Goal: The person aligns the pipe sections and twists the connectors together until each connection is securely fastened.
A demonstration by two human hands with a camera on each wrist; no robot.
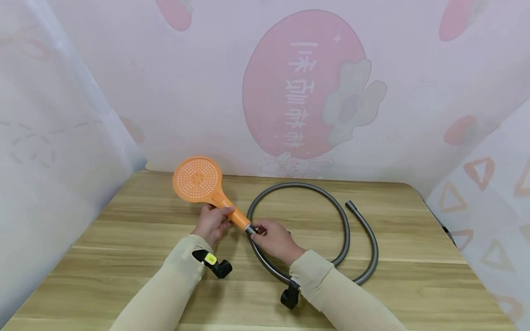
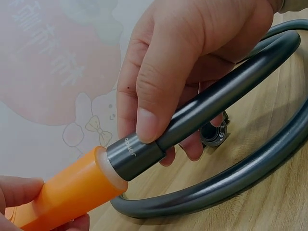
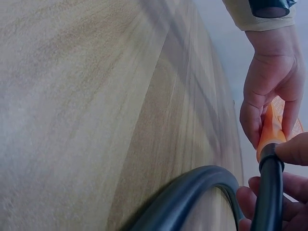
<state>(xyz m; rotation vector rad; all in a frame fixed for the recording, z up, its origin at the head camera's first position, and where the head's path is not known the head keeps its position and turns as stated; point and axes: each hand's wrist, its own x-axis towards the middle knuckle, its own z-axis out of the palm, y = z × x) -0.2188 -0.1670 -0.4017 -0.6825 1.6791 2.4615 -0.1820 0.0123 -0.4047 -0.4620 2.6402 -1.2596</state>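
My left hand (image 1: 213, 224) grips the handle of an orange shower head (image 1: 198, 179), its perforated face turned up. With thumb and fingers, my right hand (image 1: 276, 239) pinches the dark collar (image 2: 132, 159) at one end of a grey shower hose (image 1: 343, 220). The collar meets the handle's lower end, and a pale ring (image 2: 109, 168) shows between them. How far the collar sits on the thread is hidden. In the right wrist view, the hose (image 3: 269, 197) runs back from the collar under my right thumb (image 3: 294, 149).
The hose lies looped on the wooden table (image 1: 414, 239), its other end (image 1: 351, 205) free at the right. A small dark threaded ring (image 2: 215, 134) lies behind my right fingers. A printed cloth wall (image 1: 207, 92) stands behind the table.
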